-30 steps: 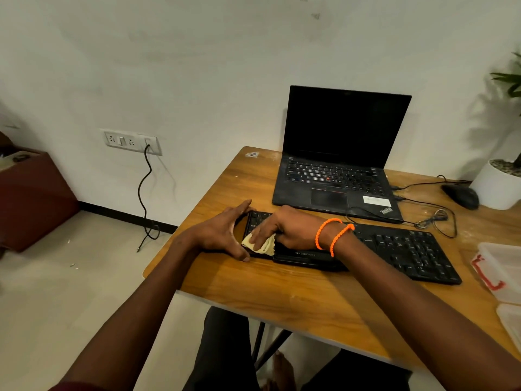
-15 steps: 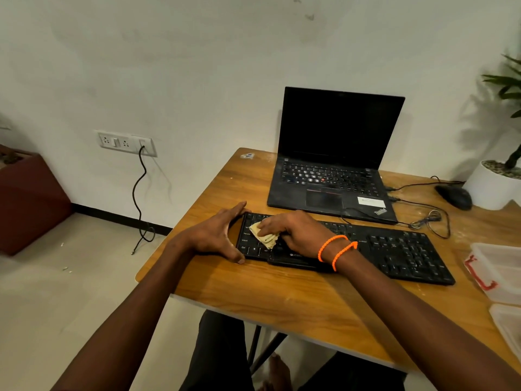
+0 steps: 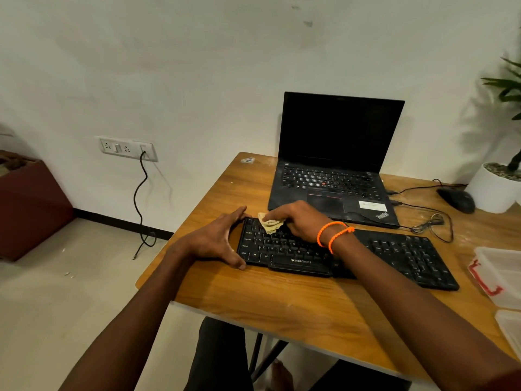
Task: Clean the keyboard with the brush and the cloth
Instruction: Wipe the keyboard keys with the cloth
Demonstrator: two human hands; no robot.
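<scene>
The keyboard [image 3: 346,251] lies flat across the middle of the wooden worktop [image 3: 282,300], just in front of the open laptop [image 3: 335,165], which stands at 12 o'clock from it. The left hand [image 3: 217,239] braces the keyboard's left end, at 9 o'clock: the fingers are spread wide, with the thumb at the near corner and the forefinger at the far corner, so the end sits between them. The right hand [image 3: 298,220], with two orange bands [image 3: 334,234] on its wrist, rests on the keys at the far left part of the keyboard, its fingers curled down on a small pale cloth [image 3: 269,223] and pressing it onto the top rows. The cloth pokes out from under the fingertips towards 9 o'clock. At 2 o'clock from the keyboard a black mouse [image 3: 456,200] sits beside a white plant pot [image 3: 493,190], with a cable [image 3: 434,224] looped between them and the keyboard. Clear plastic boxes [image 3: 499,275] lie at 3 o'clock, at the worktop's right edge.
</scene>
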